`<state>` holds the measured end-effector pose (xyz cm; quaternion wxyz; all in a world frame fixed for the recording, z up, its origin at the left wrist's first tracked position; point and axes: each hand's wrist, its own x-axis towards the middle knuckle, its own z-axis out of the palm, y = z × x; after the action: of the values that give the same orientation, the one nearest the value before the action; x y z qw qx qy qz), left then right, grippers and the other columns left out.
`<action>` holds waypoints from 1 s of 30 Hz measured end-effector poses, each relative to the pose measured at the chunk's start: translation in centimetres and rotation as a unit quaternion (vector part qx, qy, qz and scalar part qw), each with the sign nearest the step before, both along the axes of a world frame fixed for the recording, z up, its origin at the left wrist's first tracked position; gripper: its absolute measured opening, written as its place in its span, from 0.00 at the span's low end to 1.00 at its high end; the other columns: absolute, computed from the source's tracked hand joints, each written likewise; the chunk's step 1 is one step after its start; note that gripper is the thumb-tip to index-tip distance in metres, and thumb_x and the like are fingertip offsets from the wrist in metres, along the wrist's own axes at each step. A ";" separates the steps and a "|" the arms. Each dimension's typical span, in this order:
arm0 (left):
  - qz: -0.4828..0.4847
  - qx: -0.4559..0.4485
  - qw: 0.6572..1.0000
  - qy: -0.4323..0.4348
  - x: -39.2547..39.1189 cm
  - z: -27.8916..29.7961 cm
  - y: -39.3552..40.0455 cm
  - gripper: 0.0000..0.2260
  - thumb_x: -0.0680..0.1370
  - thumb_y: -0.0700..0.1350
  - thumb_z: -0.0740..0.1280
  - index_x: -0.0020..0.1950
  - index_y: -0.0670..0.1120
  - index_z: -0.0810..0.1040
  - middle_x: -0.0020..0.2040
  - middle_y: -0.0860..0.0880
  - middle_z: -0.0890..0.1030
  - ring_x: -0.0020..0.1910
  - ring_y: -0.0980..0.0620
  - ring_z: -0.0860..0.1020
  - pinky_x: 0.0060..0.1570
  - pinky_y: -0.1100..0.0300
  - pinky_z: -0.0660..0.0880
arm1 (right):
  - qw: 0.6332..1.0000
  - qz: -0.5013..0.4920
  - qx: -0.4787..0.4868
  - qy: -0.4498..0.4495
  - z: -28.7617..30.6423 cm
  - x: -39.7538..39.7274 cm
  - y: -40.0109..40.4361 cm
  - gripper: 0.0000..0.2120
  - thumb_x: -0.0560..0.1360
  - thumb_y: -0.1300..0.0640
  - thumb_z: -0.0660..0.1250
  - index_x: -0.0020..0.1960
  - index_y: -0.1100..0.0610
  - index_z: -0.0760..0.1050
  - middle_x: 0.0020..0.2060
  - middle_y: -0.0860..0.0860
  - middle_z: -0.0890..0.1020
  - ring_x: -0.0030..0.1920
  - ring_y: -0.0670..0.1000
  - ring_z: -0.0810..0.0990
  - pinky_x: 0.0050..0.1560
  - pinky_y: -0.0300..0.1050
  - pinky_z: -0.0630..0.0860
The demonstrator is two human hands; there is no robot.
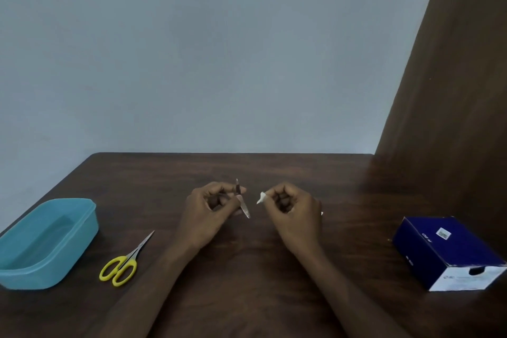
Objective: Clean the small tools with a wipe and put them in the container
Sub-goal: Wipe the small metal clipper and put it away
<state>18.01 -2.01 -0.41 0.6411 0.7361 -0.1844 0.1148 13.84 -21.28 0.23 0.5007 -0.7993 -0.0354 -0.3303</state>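
Observation:
My left hand (210, 210) pinches a thin metal tool (242, 202) above the middle of the dark table, its pale tip slanting down to the right. A short gap to its right, my right hand (292, 207) is curled around a small white wipe (262, 197), of which a folded corner sticks out toward the tool. The wipe and the tool do not touch. A blue plastic container (46, 244) stands open at the table's left edge. Yellow-handled scissors (124, 262) lie flat between the container and my left forearm.
A dark blue cardboard box (450, 251) with a white end sits at the right of the wooden table (247, 282). A brown panel (452, 118) rises at the right. A pale wall stands behind the table's far edge.

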 end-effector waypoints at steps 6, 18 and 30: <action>0.013 -0.048 0.998 0.040 -0.3 0.3 -0.2 0.04 0.80 0.39 0.77 0.46 0.39 0.87 0.46 0.46 0.90 0.45 0.51 0.87 0.46 0.61 0.85 | 0.996 0.023 -0.049 -0.072 0.2 -0.5 1.0 0.07 0.76 0.57 0.79 0.41 0.49 0.83 0.37 0.41 0.84 0.39 0.45 0.83 0.41 0.34 0.75; 0.037 -0.025 0.998 0.037 -1.1 1.2 -0.5 0.12 0.80 0.46 0.77 0.40 0.40 0.85 0.33 0.44 0.86 0.31 0.49 0.86 0.35 0.59 0.84 | 0.993 0.051 -0.098 -0.034 -0.4 -0.3 1.4 0.07 0.77 0.57 0.75 0.42 0.50 0.80 0.37 0.42 0.84 0.38 0.44 0.83 0.38 0.40 0.77; -0.041 -0.049 0.997 0.040 -0.9 1.1 -0.5 0.12 0.81 0.47 0.73 0.41 0.40 0.83 0.36 0.43 0.85 0.37 0.50 0.85 0.39 0.60 0.83 | 0.992 0.027 -0.122 -0.033 -0.5 0.1 0.7 0.07 0.77 0.57 0.77 0.43 0.50 0.81 0.39 0.42 0.82 0.41 0.42 0.82 0.42 0.34 0.73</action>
<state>17.10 -2.53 0.66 0.6877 0.6994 -0.1825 0.0676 13.96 -20.56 -0.24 0.4066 -0.8418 -0.1137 -0.3362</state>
